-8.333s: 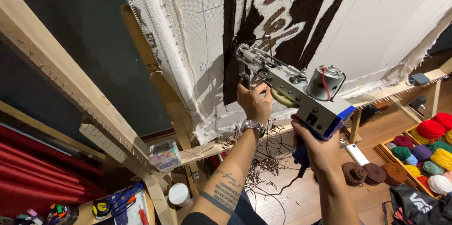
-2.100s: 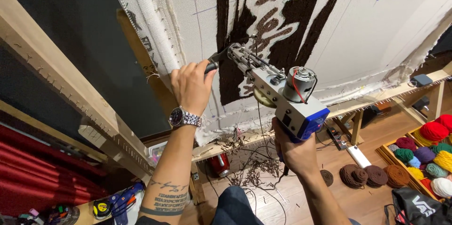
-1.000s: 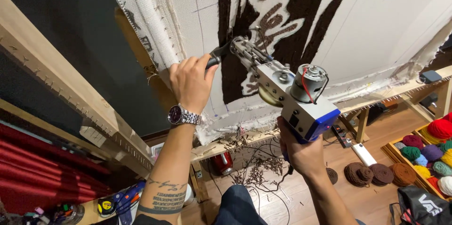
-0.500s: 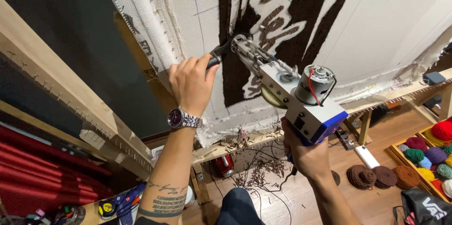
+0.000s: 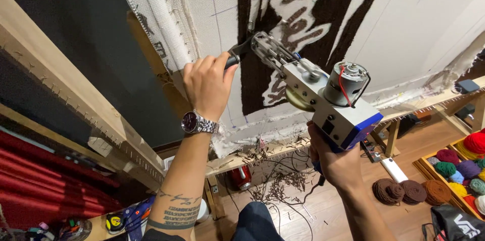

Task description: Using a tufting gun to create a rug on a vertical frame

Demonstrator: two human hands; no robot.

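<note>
Item: tufting gun (image 5: 323, 99), nose against the stretched cloth (image 5: 404, 34) at the dark pile; our left hand (image 5: 207, 87) closed round its front handle, right hand (image 5: 336, 163) gripping the rear (we'd keep pressure square, travel steady)

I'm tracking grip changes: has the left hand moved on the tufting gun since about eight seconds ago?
Yes. The left hand went from beside the tufting gun body up to its black front handle, toward the cloth's left edge by the wooden frame.
</note>
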